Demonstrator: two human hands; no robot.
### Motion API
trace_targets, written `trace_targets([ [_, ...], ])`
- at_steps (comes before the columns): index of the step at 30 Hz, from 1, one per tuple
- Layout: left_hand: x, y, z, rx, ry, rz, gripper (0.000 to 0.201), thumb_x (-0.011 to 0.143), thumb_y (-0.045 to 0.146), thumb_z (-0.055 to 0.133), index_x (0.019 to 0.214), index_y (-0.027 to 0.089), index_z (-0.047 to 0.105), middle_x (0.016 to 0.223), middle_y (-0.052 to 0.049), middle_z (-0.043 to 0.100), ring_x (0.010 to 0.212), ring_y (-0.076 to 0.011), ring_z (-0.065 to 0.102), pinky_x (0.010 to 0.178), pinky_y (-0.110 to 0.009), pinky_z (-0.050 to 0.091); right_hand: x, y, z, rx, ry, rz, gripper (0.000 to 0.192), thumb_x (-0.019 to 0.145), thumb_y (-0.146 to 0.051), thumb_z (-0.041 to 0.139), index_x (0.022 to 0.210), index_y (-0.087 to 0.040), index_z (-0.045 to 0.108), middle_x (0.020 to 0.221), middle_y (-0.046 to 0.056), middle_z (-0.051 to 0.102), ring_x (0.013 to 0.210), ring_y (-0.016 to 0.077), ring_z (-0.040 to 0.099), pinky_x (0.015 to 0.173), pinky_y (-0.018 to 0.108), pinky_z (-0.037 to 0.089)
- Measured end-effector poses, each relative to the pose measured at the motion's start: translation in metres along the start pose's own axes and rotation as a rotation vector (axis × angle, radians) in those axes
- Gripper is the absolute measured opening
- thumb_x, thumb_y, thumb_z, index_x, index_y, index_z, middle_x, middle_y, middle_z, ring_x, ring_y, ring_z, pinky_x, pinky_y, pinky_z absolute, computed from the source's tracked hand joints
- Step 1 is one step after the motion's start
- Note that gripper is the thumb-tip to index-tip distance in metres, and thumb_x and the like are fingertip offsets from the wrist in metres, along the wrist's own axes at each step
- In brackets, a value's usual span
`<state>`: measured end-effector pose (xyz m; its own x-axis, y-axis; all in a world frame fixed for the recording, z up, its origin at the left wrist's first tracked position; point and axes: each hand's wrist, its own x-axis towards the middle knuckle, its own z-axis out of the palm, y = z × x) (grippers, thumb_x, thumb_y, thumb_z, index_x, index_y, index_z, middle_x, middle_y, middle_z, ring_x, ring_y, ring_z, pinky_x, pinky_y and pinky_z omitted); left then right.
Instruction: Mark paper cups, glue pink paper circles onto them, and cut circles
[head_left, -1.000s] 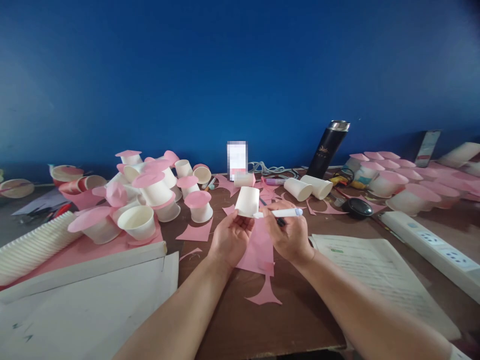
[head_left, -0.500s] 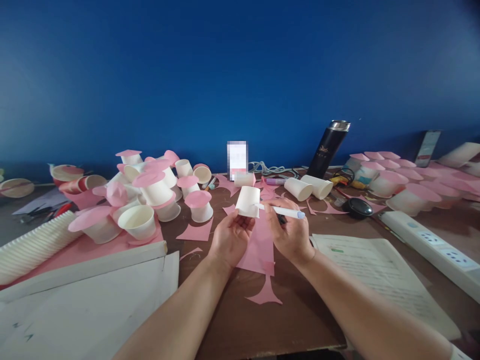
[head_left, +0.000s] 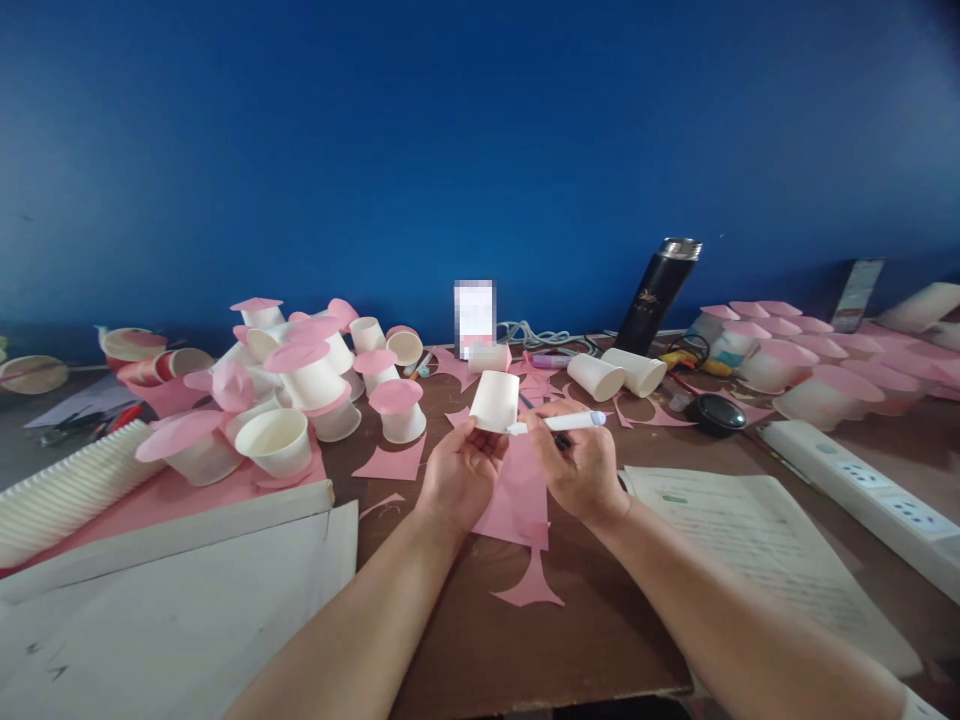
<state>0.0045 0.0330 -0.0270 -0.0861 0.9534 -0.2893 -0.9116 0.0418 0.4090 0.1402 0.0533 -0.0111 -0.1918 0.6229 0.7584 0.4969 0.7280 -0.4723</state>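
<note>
the left hand (head_left: 459,477) holds a white paper cup (head_left: 495,401) upside down at the centre of the worktop (head_left: 600,640), its fingers clamped on the cup's lower wall near the rim. the right hand (head_left: 581,470) has its fingers closed on a white pen (head_left: 559,423), the tip touching the cup's side at about 4 o'clock.

the cup looks light and thin-walled, so it would likely dent under a hard squeeze; the rolled rim and the base ring seem the stiffest places to grip. the pen is rigid and slim, and probably a little slippery.

pink paper (head_left: 517,495) lies just under the hands. at 10 o'clock sits a crowd of cups with pink lids (head_left: 307,375); at 2 o'clock two cups on their sides (head_left: 616,375) and a dark flask (head_left: 660,295). a printed sheet (head_left: 750,540) lies at 4 o'clock, white boards (head_left: 187,590) at 8 o'clock. the freest room is toward 6 o'clock, up to the worktop's near edge.
</note>
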Motion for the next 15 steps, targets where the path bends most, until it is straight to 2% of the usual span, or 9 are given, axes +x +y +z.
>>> trace_targets([
  [7,-0.0007,0.0,-0.0026,0.006,-0.018,0.008,0.011,0.083,0.013,0.055,0.08,0.012,0.066,0.084,-0.008,0.069,0.076,-0.0141,0.063,0.071,-0.026,0.053,0.0002,-0.0012,-0.0004,0.029,-0.017,0.046,0.018,0.088,-0.026,0.052,0.079,-0.02,0.066,0.078,0.005,0.07,0.075,0.0201,0.065,0.073,0.034,0.047],
  [15,-0.0001,0.0012,-0.0007,0.002,-0.003,0.001,0.012,0.082,0.011,0.055,0.078,0.012,0.066,0.081,-0.008,0.068,0.073,-0.0142,0.063,0.07,-0.026,0.053,0.0002,0.0011,0.0012,0.008,0.03,-0.003,0.015,0.09,-0.026,0.051,0.088,-0.019,0.065,0.085,0.006,0.071,0.083,0.0211,0.066,0.075,0.035,0.049],
])
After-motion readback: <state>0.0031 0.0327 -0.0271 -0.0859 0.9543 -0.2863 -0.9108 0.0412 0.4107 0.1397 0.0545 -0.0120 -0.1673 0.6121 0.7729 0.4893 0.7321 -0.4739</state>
